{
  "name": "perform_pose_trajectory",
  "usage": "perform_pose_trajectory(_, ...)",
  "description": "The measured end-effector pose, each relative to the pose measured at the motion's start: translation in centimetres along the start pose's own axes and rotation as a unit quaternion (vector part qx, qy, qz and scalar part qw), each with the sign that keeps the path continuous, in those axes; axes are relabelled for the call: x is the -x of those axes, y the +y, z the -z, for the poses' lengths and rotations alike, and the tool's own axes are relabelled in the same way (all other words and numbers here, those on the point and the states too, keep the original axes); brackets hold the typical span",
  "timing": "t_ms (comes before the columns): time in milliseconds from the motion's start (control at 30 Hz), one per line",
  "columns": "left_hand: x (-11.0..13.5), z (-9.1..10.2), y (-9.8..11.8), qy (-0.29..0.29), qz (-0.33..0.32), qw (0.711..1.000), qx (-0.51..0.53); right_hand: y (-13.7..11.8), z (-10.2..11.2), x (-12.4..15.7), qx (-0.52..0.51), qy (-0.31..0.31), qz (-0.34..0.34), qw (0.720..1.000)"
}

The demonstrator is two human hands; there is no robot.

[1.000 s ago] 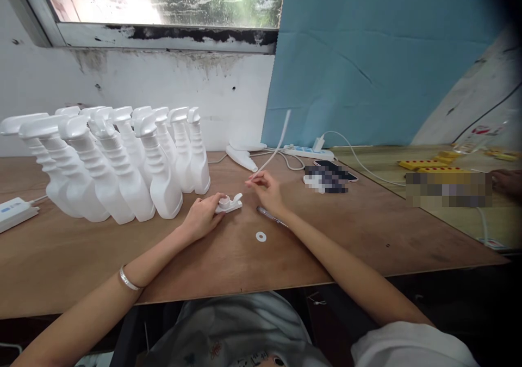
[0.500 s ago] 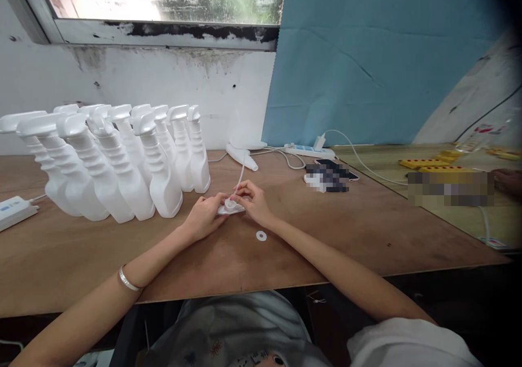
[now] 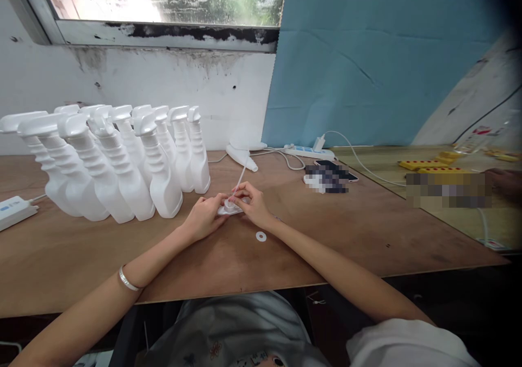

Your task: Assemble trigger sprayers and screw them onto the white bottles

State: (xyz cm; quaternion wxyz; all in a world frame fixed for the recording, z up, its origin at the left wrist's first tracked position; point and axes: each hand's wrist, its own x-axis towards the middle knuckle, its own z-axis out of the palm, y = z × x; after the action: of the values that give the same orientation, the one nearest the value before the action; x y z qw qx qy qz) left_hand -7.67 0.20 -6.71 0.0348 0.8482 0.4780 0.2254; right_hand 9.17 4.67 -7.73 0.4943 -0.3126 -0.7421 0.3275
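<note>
My left hand (image 3: 203, 216) is closed on the left side of a white trigger spray head (image 3: 229, 209), which lies low on the table. From the head a thin white tube (image 3: 242, 174) rises, leaning to the right. My right hand (image 3: 256, 208) pinches the tube near its base with thumb and forefinger. Fingers of both hands partly cover the spray head. A flat white ring washer (image 3: 261, 236) lies on the tabletop just below my right hand, touched by neither hand.
Several white spray bottles (image 3: 163, 187) with trigger heads stand at the left. Behind my hands lies a white bottle-like piece (image 3: 240, 155), beside cables and a power strip (image 3: 310, 151). A phone (image 3: 340, 170) is to the right. Another person's hand (image 3: 505, 181) shows at the far right.
The tube's upper end has tilted slightly to the right, and my right hand has turned a little at the wrist. My left hand keeps its place on the spray head.
</note>
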Motion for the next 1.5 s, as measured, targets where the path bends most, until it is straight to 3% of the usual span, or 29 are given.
perform_pose_trajectory(567, -0.1, -0.2, -0.2, 0.002, -0.007, 1.000, -0.008, -0.3, 0.0, 0.0, 0.021, 0.003, 0.003, 1.000)
perform_pose_trajectory(1067, 0.0, -0.2, 0.0, 0.007, -0.012, 1.000, -0.011, -1.1, 0.2, 0.5, 0.214, -0.015, 0.171, 0.962)
perform_pose_trajectory(1500, -0.2, -0.3, -0.2, 0.003, -0.011, 1.000, -0.010, -0.4, -0.5, 0.2, 0.207, 0.041, 0.146, 0.967)
